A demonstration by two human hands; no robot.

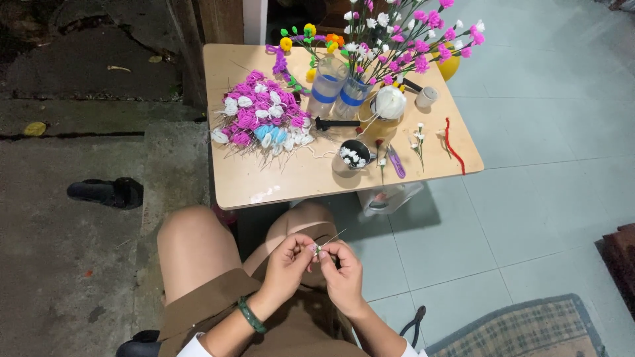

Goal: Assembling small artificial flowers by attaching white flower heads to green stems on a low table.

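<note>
Over the person's lap, near the bottom of the view, the left hand (286,263) and the right hand (342,270) meet closely together. Both are closed in a pinch on a very small flower piece (316,249), whitish and pink, which sits between the fingertips; a thin wire stem (334,237) goes out from it up and to the right. The piece is too small to tell how complete it is, but I judge that it is in the middle of being formed, because the fingers of both hands grip it at one point. The left wrist wears a green bracelet (251,315).

Farther away stands a low wooden table (291,178). On its left part lies a big heap of finished small flowers (260,118), mostly magenta, with white ones and a few blue ones, their wire stems spread under them. At the far side two clear plastic bottles (338,89) hold more flowers standing on stems, pink, white, yellow and orange. Judging from this, much of the work seems already done. A dark cup (354,154) with small white pieces inside stands near the front edge, which suggests that some material is left to use. Near it are a white ball of thread (390,102), small purple scissors (395,162), a red fuzzy wire (452,145) and some loose little white flowers (418,137). Dark pliers (414,322) lie on the tiled floor just right of the person, and a black sandal (106,192) is on the concrete to the left
</note>
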